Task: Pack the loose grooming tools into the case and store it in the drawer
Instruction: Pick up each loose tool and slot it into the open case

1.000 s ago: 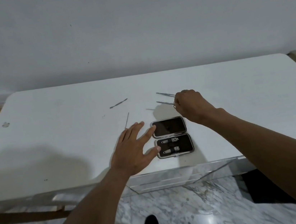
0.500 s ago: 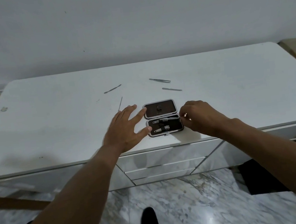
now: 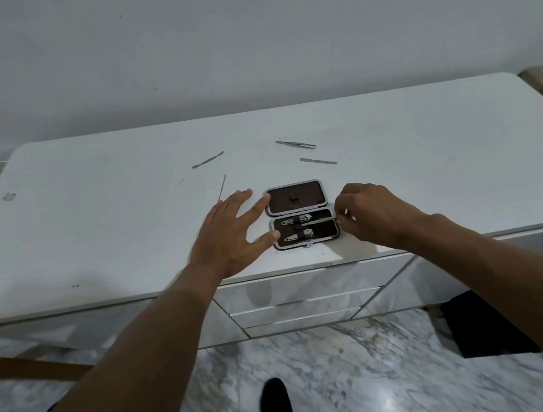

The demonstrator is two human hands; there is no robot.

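A small dark case [image 3: 322, 235] lies open near the front edge of the white dresser top [image 3: 430, 167], lid half at the back. Its near half holds two nail clippers under straps. My left hand [image 3: 232, 235] rests flat, fingers spread, against the case's left side. My right hand [image 3: 364, 214] pinches a thin metal tool [image 3: 322, 220] laid across the middle of the near half. Loose on the top lie tweezers [image 3: 296, 144], a flat file [image 3: 318, 161], a slim pusher [image 3: 207, 160] and a needle-like pick [image 3: 222, 187].
Three shallow white drawers [image 3: 304, 305] sit shut below the front edge, right under the case. The floor is grey marble, with my dark shoes [image 3: 283, 408] on it. A small grey mark [image 3: 9, 196] is at the top's far left. A wall stands behind.
My right hand came back from the far tools carrying one thin tool and now holds it over the case's near half. My left hand has stayed beside the case.
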